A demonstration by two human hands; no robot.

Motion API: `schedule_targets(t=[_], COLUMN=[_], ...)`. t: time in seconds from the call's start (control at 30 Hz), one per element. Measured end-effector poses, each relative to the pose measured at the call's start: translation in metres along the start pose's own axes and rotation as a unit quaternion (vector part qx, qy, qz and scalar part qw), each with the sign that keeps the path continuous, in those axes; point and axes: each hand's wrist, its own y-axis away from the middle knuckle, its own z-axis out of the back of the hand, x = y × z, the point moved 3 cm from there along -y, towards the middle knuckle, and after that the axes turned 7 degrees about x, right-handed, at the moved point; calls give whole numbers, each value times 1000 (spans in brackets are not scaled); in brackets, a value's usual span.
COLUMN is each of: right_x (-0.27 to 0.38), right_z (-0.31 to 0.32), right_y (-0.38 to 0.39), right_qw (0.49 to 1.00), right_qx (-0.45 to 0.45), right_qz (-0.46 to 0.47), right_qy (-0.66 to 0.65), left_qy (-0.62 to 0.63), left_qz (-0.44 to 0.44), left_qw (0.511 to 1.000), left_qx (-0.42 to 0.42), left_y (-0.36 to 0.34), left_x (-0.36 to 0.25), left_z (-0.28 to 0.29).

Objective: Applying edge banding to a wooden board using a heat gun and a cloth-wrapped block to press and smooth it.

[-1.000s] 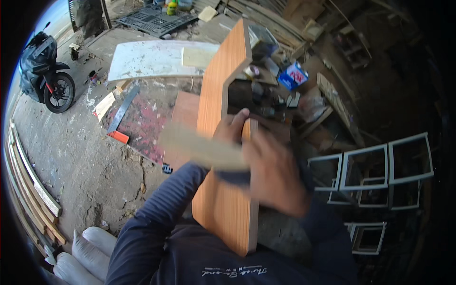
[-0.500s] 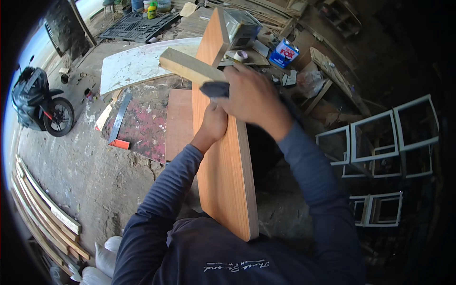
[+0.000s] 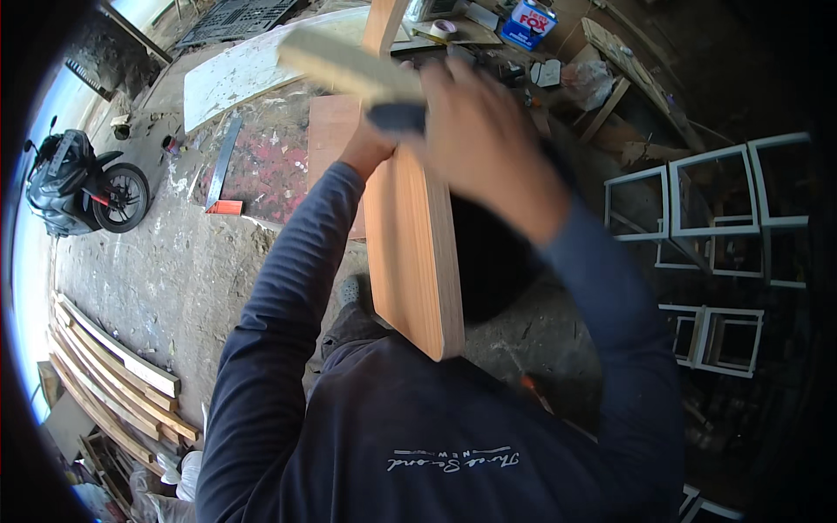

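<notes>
The near end of a wood-grain panel [image 3: 405,235] points toward the dark shirt [image 3: 436,418] at 6 o'clock, and the panel runs away toward 12 o'clock, its pale side edge facing right. A shoe [image 3: 350,290] shows beside it at 8 o'clock. Farther along, at 11 o'clock, the left hand [image 3: 368,150] rests against the panel; its fingers are mostly hidden, so whether they are closed cannot be told. At 1 o'clock the right hand [image 3: 488,131], blurred, has its fingers wrapped around a pale wooden block [image 3: 349,65], which slants across above the panel toward 11 o'clock. A dark piece [image 3: 395,118] of unclear kind sits against its underside.

Beyond, a try square [image 3: 221,170] with an orange handle lies at 10 o'clock, and planks [image 3: 126,353] lie side by side at 8. White frames [image 3: 670,199] stand near 3 o'clock. Farther off are a motorbike [image 3: 78,187], between 9 and 10, and a blue-and-white tin [image 3: 528,23] at 1.
</notes>
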Motion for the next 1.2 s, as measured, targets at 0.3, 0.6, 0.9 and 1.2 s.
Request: schedule_targets(t=[0.3, 0.6, 0.9, 1.2], right_x=[50, 53, 28, -70], right_z=[-10, -4, -30, -127], right_y=[188, 237, 221, 305], right_qw=[986, 963, 949, 518], right_qx=[-68, -156, -85, -207], right_qz=[149, 144, 42, -240], right_qy=[-31, -167, -300, -794], left_qy=[-195, -26, -158, 11], left_qz=[39, 104, 22, 115], left_qw=[979, 992, 986, 991], left_qx=[-45, -70, -57, -67], left_y=[-5, -14, -19, -13], left_x=[-12, -16, -23, -22], left_z=[18, 27, 7, 25])
